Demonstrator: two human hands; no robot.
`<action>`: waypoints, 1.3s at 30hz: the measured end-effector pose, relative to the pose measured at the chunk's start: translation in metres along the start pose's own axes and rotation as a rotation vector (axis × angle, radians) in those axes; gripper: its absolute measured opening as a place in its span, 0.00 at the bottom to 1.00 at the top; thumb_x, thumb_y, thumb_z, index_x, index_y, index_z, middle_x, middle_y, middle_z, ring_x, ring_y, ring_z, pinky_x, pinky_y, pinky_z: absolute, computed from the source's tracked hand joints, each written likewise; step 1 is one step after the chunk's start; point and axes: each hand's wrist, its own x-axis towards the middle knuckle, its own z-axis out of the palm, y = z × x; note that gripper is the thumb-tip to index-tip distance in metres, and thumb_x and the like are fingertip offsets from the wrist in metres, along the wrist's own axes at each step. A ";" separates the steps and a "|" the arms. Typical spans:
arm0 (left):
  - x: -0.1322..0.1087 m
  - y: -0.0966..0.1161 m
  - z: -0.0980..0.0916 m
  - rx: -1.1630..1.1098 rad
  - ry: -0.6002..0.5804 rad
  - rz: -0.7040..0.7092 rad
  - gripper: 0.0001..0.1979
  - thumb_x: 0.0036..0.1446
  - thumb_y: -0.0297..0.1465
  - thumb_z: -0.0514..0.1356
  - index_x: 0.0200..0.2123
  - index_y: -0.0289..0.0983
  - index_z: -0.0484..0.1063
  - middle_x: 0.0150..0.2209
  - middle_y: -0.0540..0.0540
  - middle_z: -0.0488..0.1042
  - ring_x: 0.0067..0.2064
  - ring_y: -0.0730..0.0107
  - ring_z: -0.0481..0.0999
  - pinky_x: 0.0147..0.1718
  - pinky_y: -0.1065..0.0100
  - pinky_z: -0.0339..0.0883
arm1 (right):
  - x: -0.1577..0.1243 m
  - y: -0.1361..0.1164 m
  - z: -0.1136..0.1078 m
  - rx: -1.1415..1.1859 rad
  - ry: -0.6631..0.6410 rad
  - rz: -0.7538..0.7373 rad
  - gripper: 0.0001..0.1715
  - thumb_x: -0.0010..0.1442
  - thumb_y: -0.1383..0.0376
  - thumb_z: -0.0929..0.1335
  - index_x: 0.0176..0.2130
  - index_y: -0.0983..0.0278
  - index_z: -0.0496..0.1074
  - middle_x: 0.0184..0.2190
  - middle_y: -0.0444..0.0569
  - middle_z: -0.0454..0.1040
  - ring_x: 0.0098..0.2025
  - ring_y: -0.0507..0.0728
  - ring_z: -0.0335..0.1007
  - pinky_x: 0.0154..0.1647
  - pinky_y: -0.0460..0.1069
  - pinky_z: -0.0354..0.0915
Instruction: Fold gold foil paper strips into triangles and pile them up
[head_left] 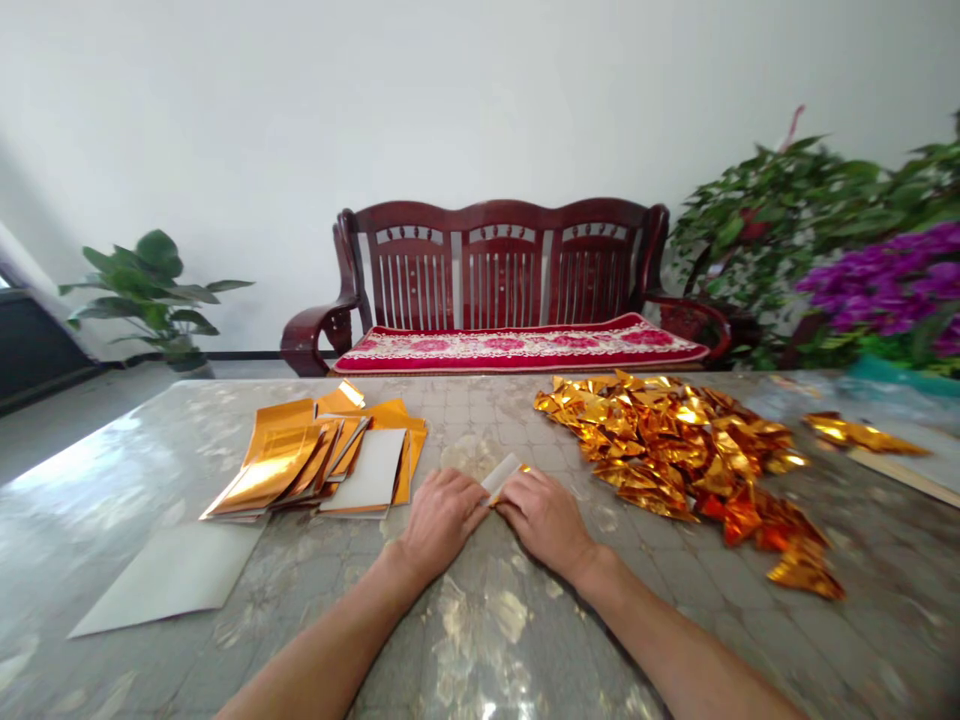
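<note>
Between my two hands is a small sheet of foil paper, its pale side showing with a strip of gold at the right edge. My left hand closes on its left edge, fingers bent and thumb pointing inward. On the opposite side my right hand pinches it, the fingertips partly hidden. Both hands rest at the middle of the table. Left of them lies a loose stack of gold foil sheets, some with the pale side up. To the right spreads a heap of folded gold foil pieces.
The patterned table spans the foreground. A single pale sheet lies at the left front. Clear plastic wrapping sits at the far right. Beyond stand a wooden bench, a potted plant and purple flowers.
</note>
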 end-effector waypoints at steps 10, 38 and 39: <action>0.003 -0.008 0.006 -0.242 -0.005 -0.089 0.06 0.61 0.29 0.60 0.36 0.43 0.78 0.39 0.51 0.79 0.43 0.65 0.73 0.46 0.65 0.62 | 0.003 0.004 0.000 0.101 -0.014 0.108 0.09 0.66 0.63 0.66 0.37 0.58 0.77 0.36 0.46 0.76 0.42 0.56 0.67 0.42 0.49 0.59; 0.005 -0.008 0.001 -0.258 -0.011 -0.091 0.07 0.57 0.24 0.59 0.31 0.40 0.76 0.38 0.50 0.77 0.43 0.67 0.73 0.45 0.67 0.63 | 0.012 -0.002 0.003 -0.078 -0.088 0.115 0.10 0.64 0.65 0.64 0.31 0.62 0.71 0.34 0.47 0.75 0.40 0.57 0.65 0.39 0.51 0.55; 0.006 -0.008 0.001 -0.267 -0.010 -0.096 0.07 0.56 0.23 0.59 0.31 0.40 0.76 0.38 0.50 0.77 0.43 0.67 0.73 0.45 0.67 0.63 | 0.013 -0.002 0.003 -0.079 -0.089 0.116 0.09 0.64 0.65 0.64 0.31 0.62 0.71 0.34 0.47 0.75 0.40 0.57 0.65 0.39 0.51 0.55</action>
